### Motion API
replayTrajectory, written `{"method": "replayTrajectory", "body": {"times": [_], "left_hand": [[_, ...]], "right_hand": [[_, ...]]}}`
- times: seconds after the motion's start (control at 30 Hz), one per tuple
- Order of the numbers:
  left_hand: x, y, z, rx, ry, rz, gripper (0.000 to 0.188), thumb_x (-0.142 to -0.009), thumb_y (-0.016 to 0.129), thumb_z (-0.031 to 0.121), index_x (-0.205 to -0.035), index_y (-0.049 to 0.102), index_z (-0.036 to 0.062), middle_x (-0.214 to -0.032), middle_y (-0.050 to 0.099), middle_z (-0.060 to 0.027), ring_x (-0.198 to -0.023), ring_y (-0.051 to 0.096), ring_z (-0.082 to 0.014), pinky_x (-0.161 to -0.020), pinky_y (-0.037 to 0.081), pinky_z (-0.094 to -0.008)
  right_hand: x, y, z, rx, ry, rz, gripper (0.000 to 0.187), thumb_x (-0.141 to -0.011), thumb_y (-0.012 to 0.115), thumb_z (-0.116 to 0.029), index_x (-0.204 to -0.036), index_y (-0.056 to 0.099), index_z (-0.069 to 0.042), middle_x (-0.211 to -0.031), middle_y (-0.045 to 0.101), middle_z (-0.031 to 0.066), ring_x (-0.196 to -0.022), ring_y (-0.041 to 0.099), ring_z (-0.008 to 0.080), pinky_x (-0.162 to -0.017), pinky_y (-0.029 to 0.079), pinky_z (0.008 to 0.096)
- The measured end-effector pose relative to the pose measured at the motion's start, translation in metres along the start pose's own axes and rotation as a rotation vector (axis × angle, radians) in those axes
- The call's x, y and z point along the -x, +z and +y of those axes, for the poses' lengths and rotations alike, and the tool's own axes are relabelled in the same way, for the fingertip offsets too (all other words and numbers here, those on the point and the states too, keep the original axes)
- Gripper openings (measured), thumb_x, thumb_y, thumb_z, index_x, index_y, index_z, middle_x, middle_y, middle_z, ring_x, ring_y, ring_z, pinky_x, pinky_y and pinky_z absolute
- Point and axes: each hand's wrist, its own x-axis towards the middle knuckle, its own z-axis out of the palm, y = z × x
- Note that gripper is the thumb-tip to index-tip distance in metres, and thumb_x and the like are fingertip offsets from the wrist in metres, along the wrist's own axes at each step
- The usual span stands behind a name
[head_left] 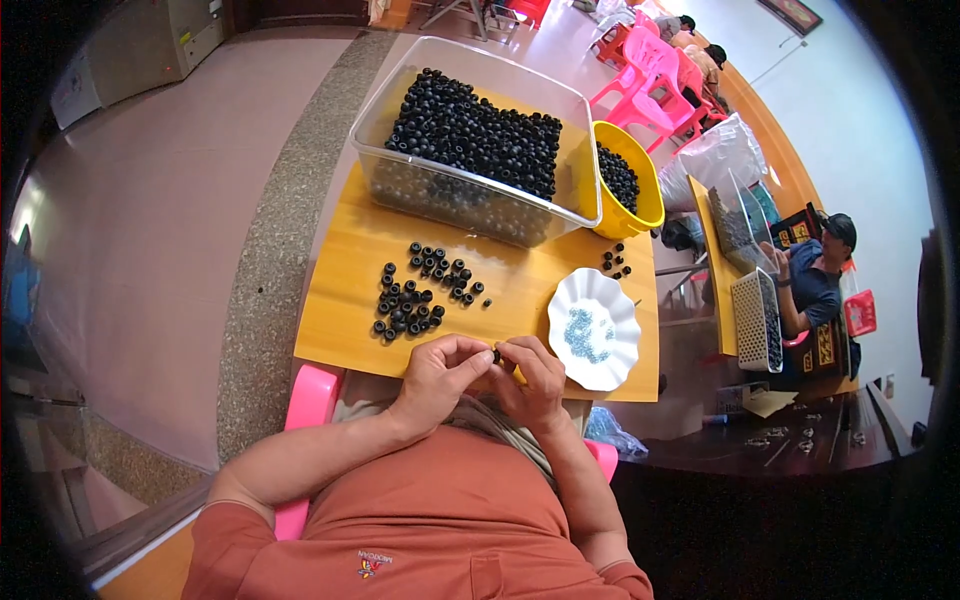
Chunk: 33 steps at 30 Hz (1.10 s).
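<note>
At the table's near edge my two hands meet, fingertips pinched close together. A small black bead (497, 355) shows between them. My left hand (436, 378) is closed, with thumb and forefinger on that bead. Closed as well, my right hand (533, 378) brings its fingertips against the bead's other side; whatever else they pinch is too small to make out. Just beyond my left hand lies a loose group of black beads (408, 310) with holes in them. Right of my right hand sits a white scalloped dish (627, 345) holding tiny pale blue clear pieces (588, 336).
A clear plastic bin (480, 190) full of black beads stands on the far side of the wooden table (340, 300). Beside it is a yellow tub (650, 205) of beads. Several beads (615, 262) lie behind the dish. Another person (815, 275) works at a table on the right.
</note>
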Motion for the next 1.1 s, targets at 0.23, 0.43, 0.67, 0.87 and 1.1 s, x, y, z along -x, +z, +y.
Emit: {"method": "replayTrajectory", "body": {"times": [0.23,0.43,0.67,0.87,1.1], "left_hand": [[0.001,-0.002,-0.002,-0.097,0.041,0.001,0.015,-0.092,0.06,0.01,-0.1,0.061,-0.003,-0.092,0.066,-0.0078,-0.082,0.063,-0.0107,-0.076,0.053,-0.0247],[0.001,-0.002,-0.001,-0.161,0.027,0.009,0.018,-0.093,0.06,0.013,-0.1,0.062,-0.003,-0.092,0.066,-0.0066,-0.082,0.062,-0.0097,-0.075,0.052,-0.0238],[0.0,-0.001,-0.002,-0.132,0.03,-0.001,0.018,-0.094,0.059,0.014,-0.099,0.061,-0.0033,-0.092,0.066,-0.0069,-0.081,0.062,-0.0099,-0.075,0.053,-0.0241],[0.0,-0.003,-0.005,-0.086,0.016,0.023,0.021,-0.094,0.059,0.018,-0.098,0.063,-0.0019,-0.088,0.065,-0.0039,-0.078,0.061,-0.008,-0.072,0.053,-0.0227],[0.003,0.0,0.001,-0.112,-0.033,0.051,0.021,-0.094,0.06,0.018,-0.098,0.062,-0.0024,-0.084,0.064,-0.0059,-0.076,0.062,-0.0114,-0.072,0.052,-0.0251]], "right_hand": [[-0.001,-0.005,-0.002,0.048,-0.006,0.016,0.025,-0.071,0.075,-0.004,-0.091,0.06,-0.001,-0.077,0.062,0.0135,-0.063,0.063,0.0274,-0.052,0.05,0.0333],[-0.003,-0.006,-0.003,0.038,-0.003,0.039,0.024,-0.072,0.075,-0.003,-0.09,0.06,-0.001,-0.076,0.062,0.0129,-0.061,0.062,0.0259,-0.051,0.049,0.0327],[-0.001,-0.007,0.003,0.067,-0.046,0.025,0.028,-0.072,0.077,-0.003,-0.093,0.059,-0.001,-0.078,0.062,0.0126,-0.062,0.062,0.0235,-0.05,0.049,0.0305],[-0.005,-0.004,0.001,0.029,-0.058,0.085,0.032,-0.071,0.078,-0.001,-0.097,0.059,0.0,-0.083,0.062,0.0125,-0.061,0.06,0.0184,-0.052,0.048,0.0277],[-0.013,-0.025,0.005,0.119,0.038,0.207,0.028,-0.074,0.074,0.0,-0.097,0.059,0.001,-0.086,0.06,0.0134,-0.062,0.056,0.0172,-0.058,0.047,0.027]]}}
